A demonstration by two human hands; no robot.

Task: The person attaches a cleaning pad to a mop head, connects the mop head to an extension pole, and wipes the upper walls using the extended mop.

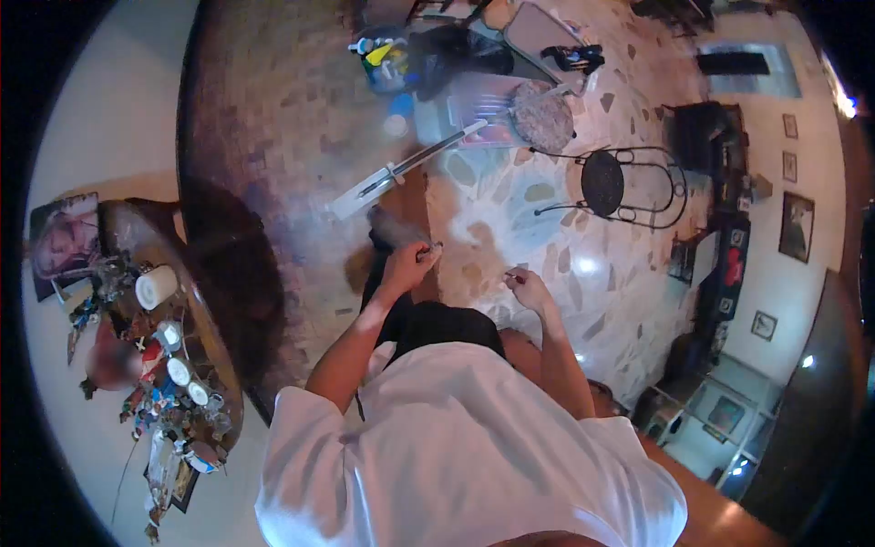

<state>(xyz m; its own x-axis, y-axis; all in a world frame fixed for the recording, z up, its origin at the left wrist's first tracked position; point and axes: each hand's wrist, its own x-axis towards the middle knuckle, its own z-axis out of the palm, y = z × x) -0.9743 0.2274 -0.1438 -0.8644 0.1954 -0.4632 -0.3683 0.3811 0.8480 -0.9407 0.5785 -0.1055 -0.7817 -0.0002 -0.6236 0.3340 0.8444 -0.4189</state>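
My left hand [410, 266] is closed in front of my body, its fingers curled around something small. A dark bit and a pale tip show at its fingers, too small to name. To the right, my right hand [530, 290] is pinched closed, with a small dark piece at its fingertips that I cannot make out. The hands are apart. Beyond them, a long, narrow pale-and-metal piece [406, 169] slants up to the right, wider at its near end. It ends near a clear plastic bin [439, 111]. My foot [394, 228] shows beyond my left hand.
A black metal chair [602, 182] is at right, near a round fuzzy seat [543, 117]. Black bags [460, 53] and a bag of bottles [387, 66] lie ahead. At left, a table [214, 342] holds figurines and candles. Framed pictures [797, 226] hang on the right wall.
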